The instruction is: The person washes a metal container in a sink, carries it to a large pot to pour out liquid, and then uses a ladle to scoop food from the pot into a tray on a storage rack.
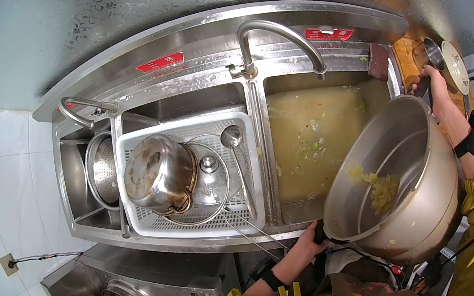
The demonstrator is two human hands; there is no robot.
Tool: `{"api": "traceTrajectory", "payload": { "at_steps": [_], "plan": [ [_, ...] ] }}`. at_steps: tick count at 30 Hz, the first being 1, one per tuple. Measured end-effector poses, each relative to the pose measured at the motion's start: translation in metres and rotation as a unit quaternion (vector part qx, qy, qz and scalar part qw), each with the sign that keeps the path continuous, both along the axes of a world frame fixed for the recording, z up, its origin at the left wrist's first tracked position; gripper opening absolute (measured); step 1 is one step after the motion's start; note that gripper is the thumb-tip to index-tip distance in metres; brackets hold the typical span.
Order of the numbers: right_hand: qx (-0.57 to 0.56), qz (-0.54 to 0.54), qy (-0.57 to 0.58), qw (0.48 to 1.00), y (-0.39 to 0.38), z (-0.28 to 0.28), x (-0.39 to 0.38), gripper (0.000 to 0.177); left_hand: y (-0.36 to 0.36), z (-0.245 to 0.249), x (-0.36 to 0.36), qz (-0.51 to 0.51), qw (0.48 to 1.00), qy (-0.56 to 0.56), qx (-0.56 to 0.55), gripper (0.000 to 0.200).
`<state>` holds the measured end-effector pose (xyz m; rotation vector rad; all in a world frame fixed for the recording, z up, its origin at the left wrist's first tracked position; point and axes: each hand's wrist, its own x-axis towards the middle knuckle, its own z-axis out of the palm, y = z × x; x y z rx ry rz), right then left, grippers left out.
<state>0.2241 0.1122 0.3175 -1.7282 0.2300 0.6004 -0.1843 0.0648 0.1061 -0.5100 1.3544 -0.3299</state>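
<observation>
A large metal pot [419, 205] is tilted over the front right edge of the right sink basin [297, 208], its opening facing the basin. Clumps of yellowish food scraps [382, 192] cling inside it. At the pot's near side, my left hand [308, 242] is closed on a dark handle [320, 232]. My right hand [434, 83] grips the opposite handle [422, 87] at the far right. Cloudy brownish water [315, 128] with floating green and orange bits fills the basin below.
A white basket [137, 227] over the middle basin holds an upturned pot [156, 171], a glass lid [209, 187] and a ladle [234, 139]. A curved faucet [276, 25] arches above the right basin. A colander [104, 170] leans in the left basin.
</observation>
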Motion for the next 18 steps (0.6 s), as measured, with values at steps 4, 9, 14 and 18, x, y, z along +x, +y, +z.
{"api": "traceTrajectory", "payload": {
  "at_steps": [4,9,14,18],
  "plan": [
    [-0.001,0.0,-0.002,1.0,0.0,-0.002,0.002,0.014,0.0,0.002,-0.001,0.004,1.0,-0.003,0.002,0.029],
    [0.001,-0.006,0.005,1.0,0.001,-0.001,0.001,0.013,-0.008,-0.015,-0.006,0.01,1.0,-0.022,-0.009,0.03],
    [0.004,-0.001,0.007,1.0,0.002,0.001,-0.001,0.013,-0.011,-0.018,-0.007,0.026,0.999,-0.026,-0.018,0.029],
    [-0.01,-0.01,-0.001,1.0,0.003,0.0,-0.001,0.013,-0.016,-0.022,-0.01,0.022,0.999,-0.046,0.009,0.028]
  ]
}}
